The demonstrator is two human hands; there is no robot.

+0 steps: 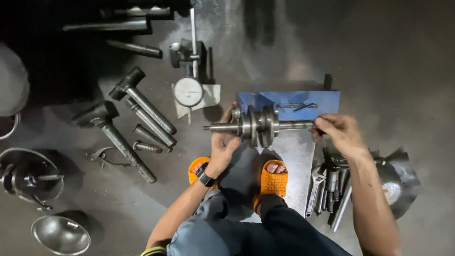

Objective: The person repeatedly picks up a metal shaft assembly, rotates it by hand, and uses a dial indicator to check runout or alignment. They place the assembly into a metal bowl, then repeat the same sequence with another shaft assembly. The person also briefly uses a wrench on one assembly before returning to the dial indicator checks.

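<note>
left hand [223,142] cups the crankshaft [258,125] by its webs, right hand [339,132] pinches the shaft's right end, holding it level over a blue stand [303,102] on the floor. dial gauge [188,91] just left of it, orange sandals [271,179] below, wrench [315,187] & steel bits at right, long pullers [142,106] further left.

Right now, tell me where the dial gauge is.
In the head view, the dial gauge lies on the floor, upper middle, just left of the blue stand and above the left hand.

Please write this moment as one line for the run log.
left hand: holds crankshaft at its webs | right hand: on shaft end | crankshaft: level, over blue stand | dial gauge: on floor, apart
</note>
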